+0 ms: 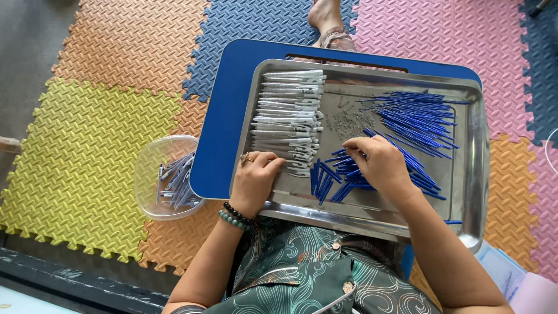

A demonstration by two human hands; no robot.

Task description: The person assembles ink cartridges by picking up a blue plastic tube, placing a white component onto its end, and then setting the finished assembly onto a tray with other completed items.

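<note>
**Pen parts sorted on a lap tray: hands at the near edge**

The left hand (254, 181) rests curled at the near end of the row of white pen barrels (288, 119), fingertips touching the last pieces; whether it grips one I cannot tell. The right hand (381, 166) lies palm down on the loose blue pen pieces (326, 180), fingers bent over them; what it pinches, if anything, is hidden.

Both hands work inside a steel tray (474, 168) that sits on a blue lap surface (221, 134). A larger heap of blue refills (418, 116) lies at the far right of the tray, and a scatter of small metal springs (347, 122) sits between heap and white barrels. A clear plastic bowl (152, 156) holding assembled pens rests on the foam floor mat (87, 145), just beside the blue surface.

Risks, in my judgement: the tray overhangs the lap surface on the right, so a knee shift could tip it. Loose springs could roll under the hands and be swept away. Blue pieces near the tray's front rim could slide out.
</note>
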